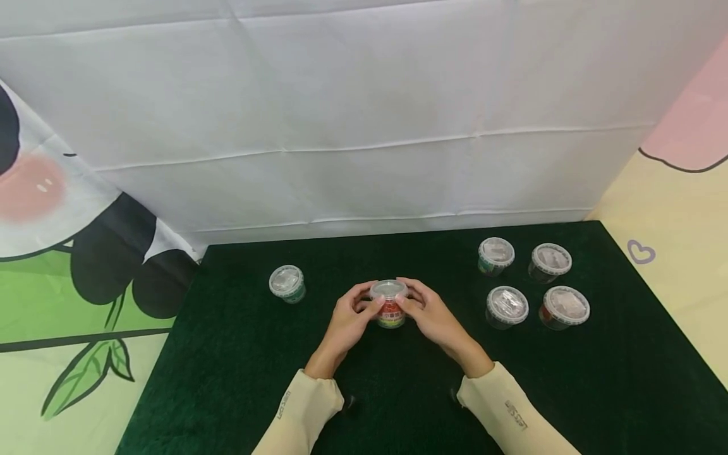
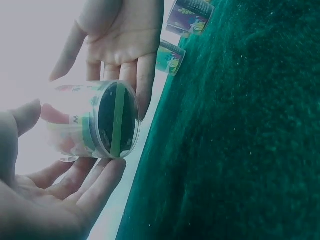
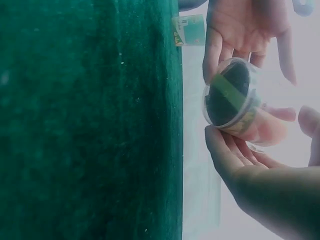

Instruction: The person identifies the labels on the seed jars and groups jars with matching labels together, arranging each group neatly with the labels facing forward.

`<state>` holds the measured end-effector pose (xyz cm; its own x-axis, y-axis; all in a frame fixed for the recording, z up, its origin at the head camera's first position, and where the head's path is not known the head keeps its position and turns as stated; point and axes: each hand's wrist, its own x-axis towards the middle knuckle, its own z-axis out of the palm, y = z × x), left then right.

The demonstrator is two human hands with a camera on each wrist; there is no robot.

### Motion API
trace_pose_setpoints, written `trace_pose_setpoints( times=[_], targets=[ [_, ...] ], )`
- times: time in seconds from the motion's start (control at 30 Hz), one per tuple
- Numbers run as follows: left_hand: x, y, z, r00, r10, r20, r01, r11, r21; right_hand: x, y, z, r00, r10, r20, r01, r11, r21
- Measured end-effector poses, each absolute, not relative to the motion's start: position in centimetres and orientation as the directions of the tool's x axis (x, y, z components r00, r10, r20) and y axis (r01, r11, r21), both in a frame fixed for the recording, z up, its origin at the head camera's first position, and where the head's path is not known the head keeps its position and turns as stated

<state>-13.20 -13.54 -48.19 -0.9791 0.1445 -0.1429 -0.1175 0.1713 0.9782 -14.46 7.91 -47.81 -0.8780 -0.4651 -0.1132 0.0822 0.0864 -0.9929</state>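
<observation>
Between both hands is a small clear plastic tub (image 1: 390, 311) with a lid and a red and yellow label. The left hand (image 1: 348, 319) grips its left side, thumb toward the front. From the right, the right hand (image 1: 436, 321) grips the same tub with curled fingers and thumb. Both wrist views show the tub (image 2: 80, 122) held above the green cloth, its round base (image 3: 228, 95) dark with a light green strip across it. Its lid is overexposed in those views.
A lidded tub (image 1: 287, 282) with a green label stands on the left of the dark green cloth (image 1: 227, 379). Several more lidded tubs stand at the right, among them one (image 1: 507, 306) nearest the right hand. A white cloth wall (image 1: 364, 183) rises behind the table.
</observation>
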Motion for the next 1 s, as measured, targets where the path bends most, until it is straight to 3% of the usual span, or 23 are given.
trace_pose_setpoints(
  times=[0.4, 1.0],
  targets=[
    [-14.0, -15.6, -48.2, -0.986, 0.103, -0.129, -0.105, 0.212, 0.972, -16.1, 5.4, -47.2, -0.868, -0.478, -0.132, 0.079, 0.128, -0.989],
    [-15.5, -18.1, -49.1, -0.982, 0.076, -0.174, -0.160, 0.166, 0.973, -18.3, 2.2, -48.2, -0.885, -0.449, -0.121, 0.052, 0.163, -0.985]
  ],
)
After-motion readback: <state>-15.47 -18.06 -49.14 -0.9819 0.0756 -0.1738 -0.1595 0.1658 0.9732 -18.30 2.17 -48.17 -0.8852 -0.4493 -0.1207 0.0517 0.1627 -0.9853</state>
